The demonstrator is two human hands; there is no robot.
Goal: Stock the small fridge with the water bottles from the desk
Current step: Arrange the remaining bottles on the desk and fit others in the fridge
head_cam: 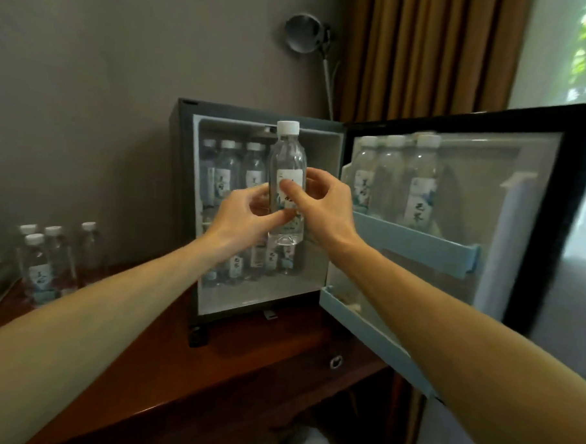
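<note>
Glossy wooden desk (245, 370), boxy fridge (181, 183); left hand (245, 216) and right hand (326, 206) clamped on clear bottle (288, 154)

Clear water bottle (287, 156), white cap and white label, upright and off the table (228, 370), pinched at mid-body between left grip (248, 215) and right grip (324, 203), just before the open cavity of the small fridge (181, 183). Fridge stands on the table, door (506, 231) swung wide right. Stocked bottles (227, 172) stand upright on upper and lower levels inside, three rack bottles (421, 183) in the door's upper shelf, four waiting bottles (36, 267) upright at the table's far left.
</note>
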